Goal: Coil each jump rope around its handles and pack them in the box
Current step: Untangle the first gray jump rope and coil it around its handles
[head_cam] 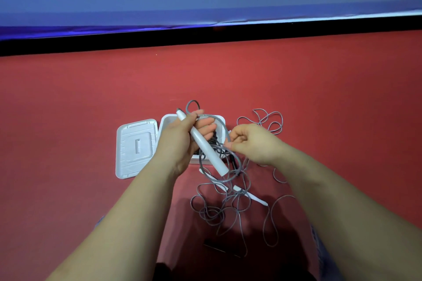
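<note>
Left hand: my left hand (182, 141) grips a long white plastic jump-rope handle (203, 143), fingers curled round its upper half, the handle slanting down to the right above the box.
Right hand: my right hand (249, 141) pinches the thin grey rope cord (226, 130) between thumb and fingertips, just beside the handle; the cord arcs from the handle's top end over to this pinch.
Box: the white rectangular plastic box (220, 121) sits open on the red floor (68, 109) under my hands, with something dark inside that I cannot make out; its white moulded lid (135, 146) lies touching the box's left side.
Loose rope: the rest of the grey cord sprawls in tangled loops (217, 210) on the floor near my knees and off to the right of the box, with another white handle (253, 197) lying among them.
Step in hand: winding cord onto the held handle, only begun by the look of it.
Doing it well: I judge I should keep the handle steady, lay each turn snug beside the last, and feed the cord under light tension.
Risk: the tangle could knot if I pull fast, so I should shake loops free first.
</note>
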Demonstrator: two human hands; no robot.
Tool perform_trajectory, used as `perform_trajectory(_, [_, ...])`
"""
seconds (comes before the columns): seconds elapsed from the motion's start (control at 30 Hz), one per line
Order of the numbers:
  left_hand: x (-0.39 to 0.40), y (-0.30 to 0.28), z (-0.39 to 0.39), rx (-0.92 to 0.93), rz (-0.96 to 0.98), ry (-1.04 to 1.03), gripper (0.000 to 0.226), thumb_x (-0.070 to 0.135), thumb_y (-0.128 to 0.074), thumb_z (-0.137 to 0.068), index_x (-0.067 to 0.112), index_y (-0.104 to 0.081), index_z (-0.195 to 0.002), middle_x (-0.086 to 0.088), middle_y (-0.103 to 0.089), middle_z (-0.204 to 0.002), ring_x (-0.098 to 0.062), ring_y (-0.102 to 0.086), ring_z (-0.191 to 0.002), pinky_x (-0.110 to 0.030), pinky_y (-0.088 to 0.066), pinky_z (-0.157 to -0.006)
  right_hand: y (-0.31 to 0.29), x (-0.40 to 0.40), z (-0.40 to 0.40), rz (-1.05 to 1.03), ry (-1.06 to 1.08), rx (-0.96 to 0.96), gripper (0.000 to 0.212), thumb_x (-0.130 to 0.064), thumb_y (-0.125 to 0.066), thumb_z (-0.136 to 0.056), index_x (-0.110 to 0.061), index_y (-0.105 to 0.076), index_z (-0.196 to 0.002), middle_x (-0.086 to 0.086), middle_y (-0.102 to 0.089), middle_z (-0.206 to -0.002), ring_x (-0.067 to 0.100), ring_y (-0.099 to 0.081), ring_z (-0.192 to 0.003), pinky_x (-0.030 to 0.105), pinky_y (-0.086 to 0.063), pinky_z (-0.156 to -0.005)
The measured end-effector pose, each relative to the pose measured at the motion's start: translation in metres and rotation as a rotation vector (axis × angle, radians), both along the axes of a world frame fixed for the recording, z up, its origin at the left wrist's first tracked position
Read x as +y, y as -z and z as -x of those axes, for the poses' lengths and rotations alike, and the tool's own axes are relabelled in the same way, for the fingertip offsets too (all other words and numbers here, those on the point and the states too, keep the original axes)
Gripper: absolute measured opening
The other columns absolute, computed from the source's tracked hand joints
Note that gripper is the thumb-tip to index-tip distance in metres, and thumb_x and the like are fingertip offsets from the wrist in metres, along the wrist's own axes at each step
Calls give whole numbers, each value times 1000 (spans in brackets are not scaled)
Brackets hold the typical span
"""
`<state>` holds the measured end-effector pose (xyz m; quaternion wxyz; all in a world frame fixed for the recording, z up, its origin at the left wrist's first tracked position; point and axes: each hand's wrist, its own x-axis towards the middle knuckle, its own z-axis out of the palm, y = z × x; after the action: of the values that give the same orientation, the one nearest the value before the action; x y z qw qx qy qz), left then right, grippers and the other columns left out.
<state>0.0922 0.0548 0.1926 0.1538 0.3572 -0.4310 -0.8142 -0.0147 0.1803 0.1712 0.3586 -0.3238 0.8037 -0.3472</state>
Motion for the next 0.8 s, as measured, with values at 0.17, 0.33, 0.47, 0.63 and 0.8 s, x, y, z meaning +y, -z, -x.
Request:
perform_trajectory(0.17, [11, 9, -2, -133, 394, 300, 15, 20, -51, -97, 21, -65, -103, 1, -68, -98, -9, -62, -84, -25, -49, -80, -13, -4, 3, 221, 227, -124, 14, -10, -64, -87, -13, -59, -75, 5, -65, -66, 5, -60, -52, 19, -50, -61])
perform_trajectory(0.33, [18, 14, -6, -265, 674, 594, 17, 28, -50, -97, 22, -62, -87, 10, -51, -59, -15, -41, -67, -30, -34, -68, -28, -8, 0, 291, 380, -342, 17, -15, -59, -91, -8, -58, -76, -1, -65, -58, 4, -62, -50, 18, -53, -59])
perform_trajectory(0.47, [19, 19, -7, -374, 887, 644, 17, 24, -50, -97, 11, -60, -94, 5, -54, -74, -9, -44, -61, -25, -37, -61, -44, -6, 6, 461, 605, -714, 16, -20, -59, -90, -13, -57, -76, -5, -65, -53, 6, -65, -53, 22, -55, -67])
perform_trajectory(0.63, [19, 14, -4, -284, 881, 451, 20, 25, -47, -98, 22, -63, -109, 6, -62, -79, -6, -53, -67, -24, -42, -63, -47, -4, 3, 405, 670, -821, 9, -18, -62, -88, -14, -58, -81, -3, -67, -55, 8, -67, -54, 20, -56, -57])
perform_trajectory(0.8, [16, 10, 0, -185, 477, 224, 19, 19, -49, -97, 21, -68, -101, 0, -71, -85, -9, -66, -90, -27, -45, -91, -42, -6, 0, 324, 612, -699, 13, -18, -60, -91, -9, -56, -83, 0, -68, -60, 11, -69, -58, 21, -57, -56])
